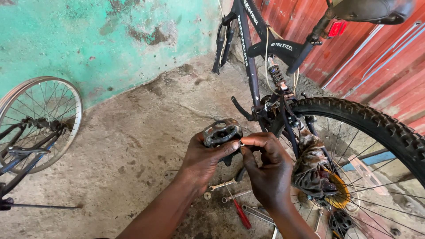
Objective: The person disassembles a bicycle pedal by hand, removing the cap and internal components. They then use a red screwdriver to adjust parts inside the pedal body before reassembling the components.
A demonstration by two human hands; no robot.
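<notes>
At centre frame, the left hand (201,161) grips one grey metal bicycle pedal (221,132), fingers clamped around its cage. At 3 o'clock of it, the right hand (267,170) has thumb and forefinger pinched together on the pedal's axle end. One knobbly black rear tyre (376,121) stands at 3 o'clock; one bare silver spoked rim (42,119) at 9 o'clock. Three steel spanners (223,184) and one red-handled screwdriver (241,213) lie on the concrete floor (133,150) at 6 o'clock.

white lettered label on the black steel bicycle frame tube (281,46) – upper centre-right of frame, small horizontal strip | white lettered decal on the dark down tube (243,31) – upper centre, running lengthwise | no packages, signs, screens
</notes>
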